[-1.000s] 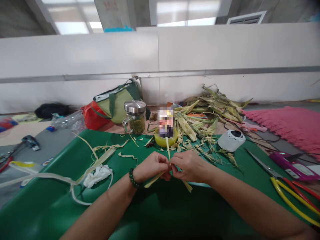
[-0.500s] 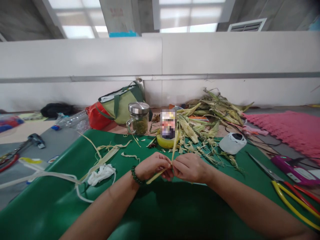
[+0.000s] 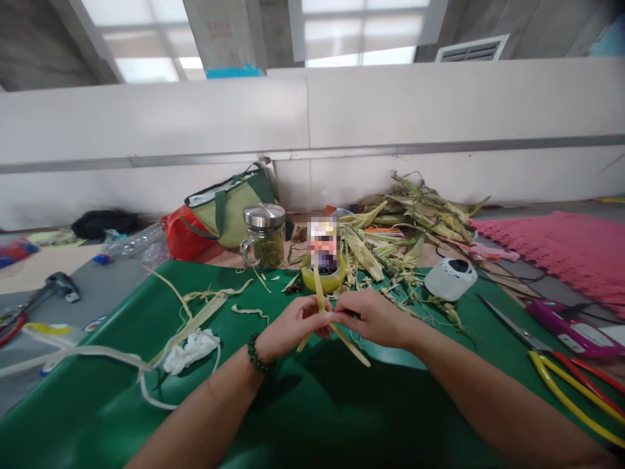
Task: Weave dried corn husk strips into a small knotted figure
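Observation:
Pale yellow corn husk strips (image 3: 355,350) cross between my hands, one end pointing up, one down to the right and a short one down to the left. My left hand (image 3: 293,329), with a green bead bracelet (image 3: 257,354) on its wrist, pinches them at the crossing between thumb and fingers. Fingertips of my right hand (image 3: 378,317) are closed at the same crossing, against the strips; the exact grip is partly hidden. Just beyond the hands, a phone (image 3: 323,244) with a blurred screen stands in a yellow tape roll (image 3: 325,280).
Dried corn husks (image 3: 415,205) are heaped behind, with scraps in front. A glass jar (image 3: 264,241) stands back left. A white roll (image 3: 450,279), large scissors (image 3: 547,365) and a purple glue gun (image 3: 569,329) lie right. White cloth (image 3: 192,352) lies left on the green mat (image 3: 312,417).
The strip end that pointed down-left has shortened from view, and one now points down to the right. My right hand's fingers have shifted at the crossing. The view has turned slightly.

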Motion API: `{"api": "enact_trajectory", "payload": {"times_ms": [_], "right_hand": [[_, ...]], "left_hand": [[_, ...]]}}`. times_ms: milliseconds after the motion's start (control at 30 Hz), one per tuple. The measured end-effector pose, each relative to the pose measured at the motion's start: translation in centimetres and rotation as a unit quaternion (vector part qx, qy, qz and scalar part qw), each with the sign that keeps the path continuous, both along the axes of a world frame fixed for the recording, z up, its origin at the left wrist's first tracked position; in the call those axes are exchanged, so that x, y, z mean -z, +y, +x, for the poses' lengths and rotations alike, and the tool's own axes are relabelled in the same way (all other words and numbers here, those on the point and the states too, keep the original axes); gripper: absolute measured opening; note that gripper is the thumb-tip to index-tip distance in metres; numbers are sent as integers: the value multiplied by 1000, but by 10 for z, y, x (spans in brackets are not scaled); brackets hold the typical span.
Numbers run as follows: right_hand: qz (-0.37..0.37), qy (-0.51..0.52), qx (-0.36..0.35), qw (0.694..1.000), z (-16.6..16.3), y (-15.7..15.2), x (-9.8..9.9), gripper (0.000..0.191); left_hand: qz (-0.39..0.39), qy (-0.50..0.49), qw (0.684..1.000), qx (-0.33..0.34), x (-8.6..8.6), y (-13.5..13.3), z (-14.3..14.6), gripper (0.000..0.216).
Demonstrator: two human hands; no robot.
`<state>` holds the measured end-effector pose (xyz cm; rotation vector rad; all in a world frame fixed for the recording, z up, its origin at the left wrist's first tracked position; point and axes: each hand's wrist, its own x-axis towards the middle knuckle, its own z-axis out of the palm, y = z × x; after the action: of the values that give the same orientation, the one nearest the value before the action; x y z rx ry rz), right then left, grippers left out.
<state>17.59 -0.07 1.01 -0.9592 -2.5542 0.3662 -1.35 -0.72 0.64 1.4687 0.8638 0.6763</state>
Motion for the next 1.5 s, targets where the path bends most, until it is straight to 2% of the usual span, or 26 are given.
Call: {"api": "enact_trajectory", "payload": {"times_ms": [100,167,300,367,500,600,700,800,967,1067,1167,1300,1400,1500], "right_hand": [[48,-26,-42,998,-1,-3,-2,22],[50,-42,-71,995,2,-6,-6,24],[22,-46,-102,993,11,-9,-15,28],[9,-39,-110,993,13,-9,-16,27],[-22,-17,-102,994,13,-3,-13,27],[-27,-15,-69,997,12,2,-9,28],[-51,-5,-48,998,9,5,-5,28],[-78,19,-59,995,7,5,-3,24],[-16,37,-94,995,7,0,-6,26],[12,31,-125,992,12,-3,-10,29],[23,39,-135,990,16,-3,-13,32],[3,110,-95,989,13,0,-12,35],[-27,180,-38,983,7,-1,-8,37],[-50,223,-14,973,2,-5,-6,36]], "left_hand": [[128,81,988,29,1,-2,1,33],[191,119,972,70,0,-4,-1,36],[234,140,952,136,-9,-4,-8,35],[202,133,960,142,-12,-3,-11,37],[41,97,990,97,-8,0,-11,49],[-45,64,995,70,-4,2,-10,59],[-49,50,996,58,-3,2,-8,53],[-43,43,997,44,-5,-1,-6,45],[29,92,992,79,-10,-5,-4,40],[50,84,990,105,-12,-6,-6,42],[-8,59,991,118,-10,-3,-8,42],[-145,-37,987,58,-3,0,-7,38],[-156,-99,982,25,-1,-2,-4,36],[-150,-98,984,17,-1,-3,0,38]]}}
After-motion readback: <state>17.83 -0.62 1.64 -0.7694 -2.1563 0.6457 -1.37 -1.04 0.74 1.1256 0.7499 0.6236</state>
